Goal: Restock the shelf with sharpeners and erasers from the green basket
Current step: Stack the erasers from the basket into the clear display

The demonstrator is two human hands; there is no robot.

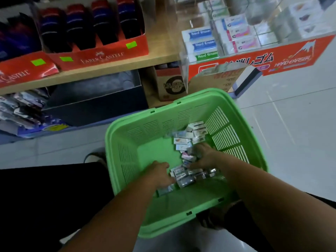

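Down on the pale floor tiles, the green basket sits just before the lower shelf, its far rim near a dark box and its far right corner close under the clear acrylic eraser display. Open tile runs along the basket's right rim, while a dark trouser leg lies close along its left rim. Inside, the small wrapped erasers and sharpeners lie in a loose band from the far right corner along the right wall to the middle of the near side; the left half of the basket's bottom shows bare green plastic. Both forearms cross the near rim. The left hand rests on the near end of the band, fingers bent down over the packets, one packet showing under its palm. The right hand lies on the band beside the right wall, fingers curled in among the packets, thumb against them. Blur hides whether either hand actually grips a packet. Above, the wooden shelf edge carries red Faber-Castell trays.
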